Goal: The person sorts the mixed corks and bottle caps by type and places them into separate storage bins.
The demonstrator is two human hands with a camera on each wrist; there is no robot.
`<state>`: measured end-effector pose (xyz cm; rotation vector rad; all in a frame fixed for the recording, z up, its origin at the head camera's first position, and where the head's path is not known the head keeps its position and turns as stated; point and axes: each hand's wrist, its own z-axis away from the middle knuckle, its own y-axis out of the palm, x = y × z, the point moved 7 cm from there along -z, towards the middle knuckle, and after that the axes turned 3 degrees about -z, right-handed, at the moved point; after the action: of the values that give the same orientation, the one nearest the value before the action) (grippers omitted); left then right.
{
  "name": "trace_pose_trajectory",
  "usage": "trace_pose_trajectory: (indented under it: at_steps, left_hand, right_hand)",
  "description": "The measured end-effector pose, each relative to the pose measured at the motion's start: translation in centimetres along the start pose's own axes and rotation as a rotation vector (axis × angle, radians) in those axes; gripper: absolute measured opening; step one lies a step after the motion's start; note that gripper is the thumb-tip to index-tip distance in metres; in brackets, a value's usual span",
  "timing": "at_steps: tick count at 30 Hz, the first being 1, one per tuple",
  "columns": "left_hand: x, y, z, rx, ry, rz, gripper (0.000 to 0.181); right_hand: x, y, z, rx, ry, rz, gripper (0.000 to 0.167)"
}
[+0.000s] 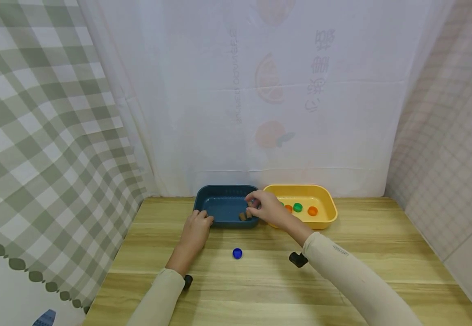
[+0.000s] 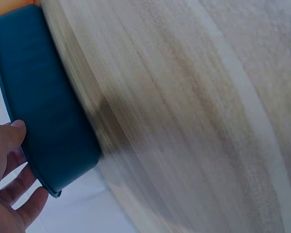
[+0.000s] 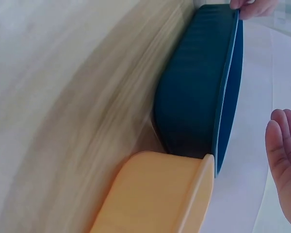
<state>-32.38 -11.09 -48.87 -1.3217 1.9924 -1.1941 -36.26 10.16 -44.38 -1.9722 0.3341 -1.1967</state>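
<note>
My left hand point(image 1: 195, 228) grips the left end of a dark blue tray point(image 1: 225, 224). In the left wrist view its thumb point(image 2: 18, 130) lies on the tray's rim, other fingers beyond it. Over the tray's right end is my right hand point(image 1: 266, 206), fingertips pointing left; the right wrist view shows its fingers point(image 3: 281, 133) fairly straight, apart from the rim. Small brown cork-like pieces point(image 1: 242, 216) lie in the tray below these fingertips. Whether another brown piece touches the fingertips is too small to make out.
Right beside the blue tray stands a yellow tray point(image 1: 331, 217) holding orange caps point(image 1: 312, 211) and green caps point(image 1: 298, 207), partly hidden by my right arm. A blue cap point(image 1: 237, 253) lies on the wooden table point(image 1: 244, 294) in front. White cloth point(image 1: 203, 136) hangs behind.
</note>
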Motion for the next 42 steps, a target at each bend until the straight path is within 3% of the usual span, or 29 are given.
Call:
trace_pose_trajectory:
  at_steps: [7, 19, 33, 42]
  left_hand:
    - [0.0, 0.2, 0.0, 0.006, 0.000, -0.008, 0.005]
    - [0.1, 0.3, 0.1, 0.008, -0.014, -0.003, 0.006]
    - [0.1, 0.2, 0.0, -0.007, -0.004, -0.003, 0.005]
    - [0.0, 0.1, 0.0, -0.006, -0.001, -0.002, 0.005]
  right_hand:
    - [0.8, 0.8, 2.0, -0.009, -0.066, 0.043, 0.026]
    - [1.8, 3.9, 4.8, 0.012, -0.097, -0.034, 0.033]
    - [1.5, 7.6, 6.6, 0.194, 0.006, -0.088, 0.045]
    - [0.9, 9.2, 6.6, 0.241, 0.046, -0.050, 0.046]
